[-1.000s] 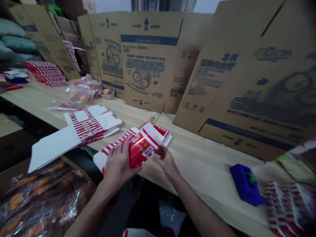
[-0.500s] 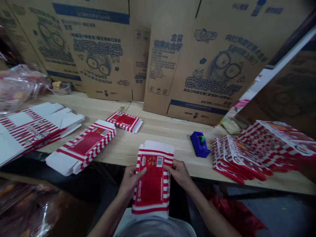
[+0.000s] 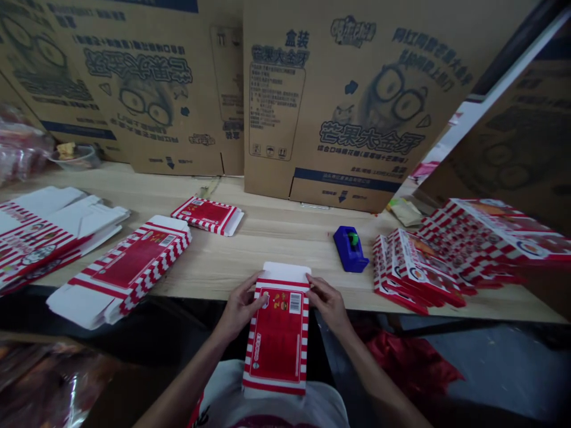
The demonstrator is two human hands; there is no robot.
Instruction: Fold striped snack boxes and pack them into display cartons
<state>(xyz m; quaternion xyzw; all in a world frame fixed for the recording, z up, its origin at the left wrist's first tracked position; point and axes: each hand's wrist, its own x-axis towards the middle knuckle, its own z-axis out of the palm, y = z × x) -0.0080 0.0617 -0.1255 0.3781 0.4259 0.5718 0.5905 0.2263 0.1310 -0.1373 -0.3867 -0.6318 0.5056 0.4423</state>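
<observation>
Flat red-and-white striped paperboard carton (image 3: 277, 336) held at the edge of the light wooden bench (image 3: 267, 249).
Long axis pointed toward the torso; fingers of left hand (image 3: 241, 309) and right hand (image 3: 328, 303) apparently clamped on its far corners, the dim view permitting.

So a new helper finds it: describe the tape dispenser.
Face the cardboard cartons standing along the back of the wooden bench. Right of centre, just left of the stacked red-and-white boxes, sits the tape dispenser. It alone is solid blue, with a green spot on top.

Head cam, close, angled down at L hand (image 3: 241, 308), R hand (image 3: 328, 303); prob. warped.
</observation>
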